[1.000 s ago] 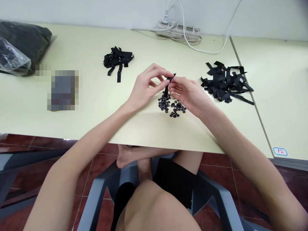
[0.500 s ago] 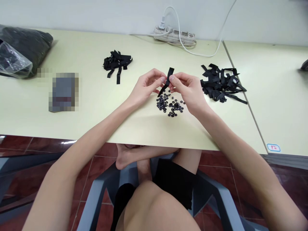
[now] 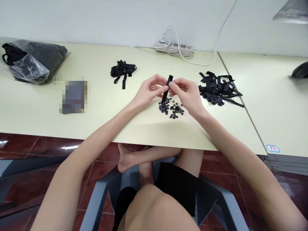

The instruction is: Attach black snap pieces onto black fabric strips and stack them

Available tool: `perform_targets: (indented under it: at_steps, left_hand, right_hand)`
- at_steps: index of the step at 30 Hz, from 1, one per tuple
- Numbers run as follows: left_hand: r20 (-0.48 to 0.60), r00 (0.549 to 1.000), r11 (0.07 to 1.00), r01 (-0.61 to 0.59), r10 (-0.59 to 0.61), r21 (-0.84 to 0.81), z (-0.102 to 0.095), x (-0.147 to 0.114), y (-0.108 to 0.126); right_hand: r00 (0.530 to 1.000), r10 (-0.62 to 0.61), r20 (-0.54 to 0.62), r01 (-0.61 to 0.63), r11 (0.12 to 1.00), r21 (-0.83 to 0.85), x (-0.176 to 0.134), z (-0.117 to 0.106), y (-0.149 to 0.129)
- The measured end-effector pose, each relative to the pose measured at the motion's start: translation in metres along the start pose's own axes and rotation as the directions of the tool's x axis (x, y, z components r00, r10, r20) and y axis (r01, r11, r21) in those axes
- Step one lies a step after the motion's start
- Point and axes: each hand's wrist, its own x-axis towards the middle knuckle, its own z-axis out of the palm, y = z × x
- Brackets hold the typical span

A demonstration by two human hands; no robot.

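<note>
A short black fabric strip (image 3: 165, 96) is pinched between my two hands, tilted, its lower end over the small parts. My left hand (image 3: 151, 90) grips its left side with thumb and fingers. From the other side, my right hand (image 3: 188, 93) pinches it near the upper end. Below lie many small black ring-shaped pieces, like snap buttons (image 3: 176, 110), loosely scattered on the table (image 3: 134, 131). Whether a piece is between my fingers is hidden. To the right sits a larger heap of black strips (image 3: 218, 89); a smaller heap of strips (image 3: 123, 69) lies to the left.
A clear plastic bag of black material (image 3: 40, 61) stands at the far left, near a blurred-out flat object (image 3: 74, 97). Against the wall is a power strip (image 3: 174, 48) with a white cable. A seam (image 3: 250, 117) crosses the table at the right.
The strip has straightened from its bent shape, and my left thumb now presses on it. My head view has shifted slightly; the heaps look unchanged.
</note>
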Motion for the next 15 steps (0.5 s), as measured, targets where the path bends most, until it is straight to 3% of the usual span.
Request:
perform_targets:
  at_steps: [15]
  left_hand:
    - [-0.037,0.993,0.986,-0.104,0.110,0.133,-0.0012,-0.0001,0.0003]
  right_hand:
    - [0.969,0.215,0.120,-0.235,0.955,0.183,-0.0017,-0.0048,-0.0007]
